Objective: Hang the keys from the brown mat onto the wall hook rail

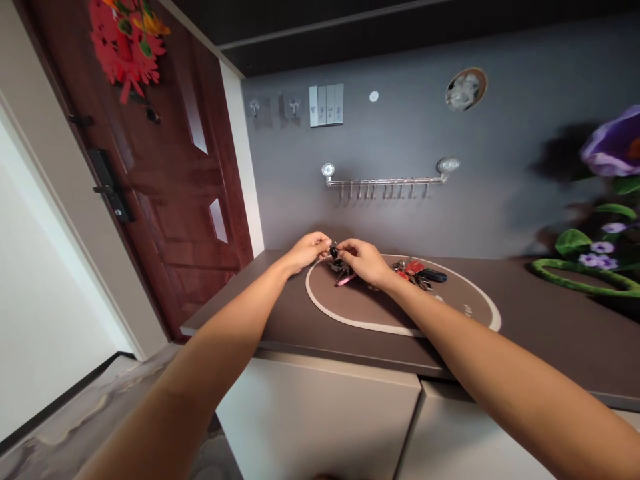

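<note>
A bunch of keys with a black piece and a pink item hangs between my two hands, over the left part of a brown oval mat with a pale rim. My left hand pinches the ring at the top of the bunch from the left. From the right, my right hand has its fingers closed on the same bunch. A second pile of keys, with red and black pieces, lies on the mat to the right of my right hand.
On the grey wall above is a rail with hooks. A dark counter bears the mat. Purple flowers and a green ring stand at the right. A dark red door is at the left.
</note>
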### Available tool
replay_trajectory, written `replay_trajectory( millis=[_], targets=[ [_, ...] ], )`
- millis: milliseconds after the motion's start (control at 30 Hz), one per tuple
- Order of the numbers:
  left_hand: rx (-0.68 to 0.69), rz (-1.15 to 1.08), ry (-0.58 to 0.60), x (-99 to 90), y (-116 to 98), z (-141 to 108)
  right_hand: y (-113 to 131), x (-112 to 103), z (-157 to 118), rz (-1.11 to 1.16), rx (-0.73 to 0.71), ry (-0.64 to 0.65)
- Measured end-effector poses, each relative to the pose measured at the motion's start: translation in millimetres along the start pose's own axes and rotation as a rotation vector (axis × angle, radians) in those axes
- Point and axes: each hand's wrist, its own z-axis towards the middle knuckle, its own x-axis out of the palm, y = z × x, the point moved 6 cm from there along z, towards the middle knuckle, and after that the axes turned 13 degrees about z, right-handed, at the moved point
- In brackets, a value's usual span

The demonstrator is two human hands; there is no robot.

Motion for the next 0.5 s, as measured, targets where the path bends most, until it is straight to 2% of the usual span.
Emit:
replay_trajectory(
  millis=[300,500],
  targets=[
    [0.027,-0.032,0.022,4.9,-4.0,0.6,-2.2,-1.4,1.9,0.215,0.002,-0.038],
    [0.026,0.013,-0.012,3.5,-7.1,-1.7,-4.7,-1.7,3.4,0.241,0.008,-0.074]
  ],
)
